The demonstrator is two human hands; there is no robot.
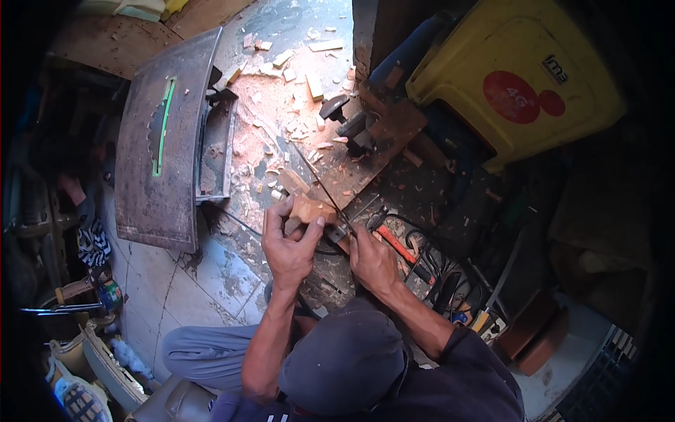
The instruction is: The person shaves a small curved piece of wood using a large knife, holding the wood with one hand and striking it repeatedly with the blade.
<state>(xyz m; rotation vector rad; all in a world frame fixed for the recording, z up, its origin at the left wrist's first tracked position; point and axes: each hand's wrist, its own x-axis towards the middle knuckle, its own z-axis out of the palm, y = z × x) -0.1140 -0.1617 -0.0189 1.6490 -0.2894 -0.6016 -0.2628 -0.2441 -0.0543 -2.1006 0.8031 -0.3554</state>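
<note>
Your left hand [287, 246] pinches the wood block [313, 209] at its 1 o'clock, your right hand [374, 261] is wrapped round the thin dark tool [320, 182]; block's probably light, stiff, so grip its 9 o'clock end

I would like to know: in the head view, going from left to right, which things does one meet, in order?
Striped cloth item → metal table with a green-edged slot → left hand → right hand → large yellow plastic object.
</note>
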